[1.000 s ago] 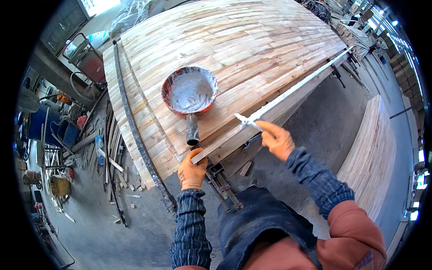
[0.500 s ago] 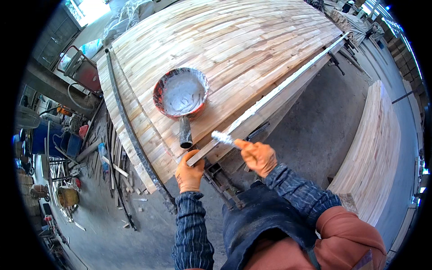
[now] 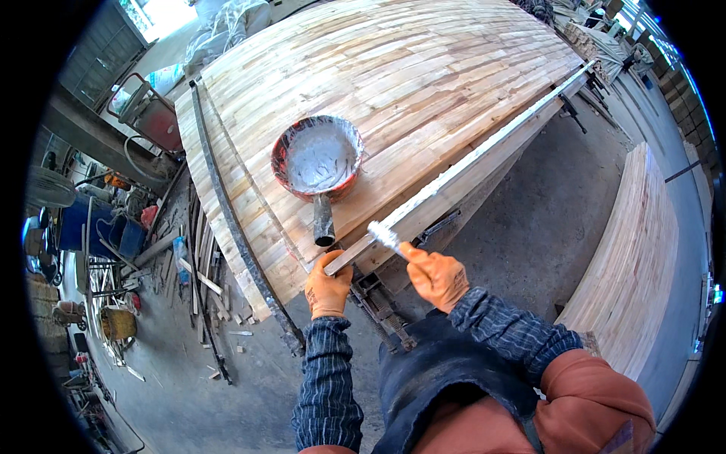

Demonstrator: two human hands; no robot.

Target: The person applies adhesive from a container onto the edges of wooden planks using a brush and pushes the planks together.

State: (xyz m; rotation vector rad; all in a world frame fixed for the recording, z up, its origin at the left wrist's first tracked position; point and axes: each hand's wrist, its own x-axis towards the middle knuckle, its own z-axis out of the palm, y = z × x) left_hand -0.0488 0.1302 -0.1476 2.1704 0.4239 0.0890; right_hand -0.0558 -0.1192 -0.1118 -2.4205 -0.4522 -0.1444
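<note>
Nearest is the dark apron (image 3: 439, 352), below both hands. The left hand (image 3: 328, 286), in an orange glove, is clamped around the near end of a long wooden strip (image 3: 427, 208). A metal clamp (image 3: 380, 303) sits just right of this hand. The right hand (image 3: 436, 278), gloved alike, has its fingers closed on the handle of a brush (image 3: 384, 235), whose white-covered head touches the strip ahead and to the left of that hand. From the brush, a white coating (image 3: 465, 163) runs along the strip's upper edge, away from both hands to its far end.

Beyond the left hand, a red-and-black pan (image 3: 318, 155) of white paste rests on a broad wooden panel (image 3: 393, 83), its handle pointing back toward that hand. A dark metal bar (image 3: 231, 200) crosses the panel left of the pan. Well right of the right hand is another wooden panel (image 3: 628, 257); farthest ahead-left of the left hand lies pale sheeting (image 3: 227, 32).
</note>
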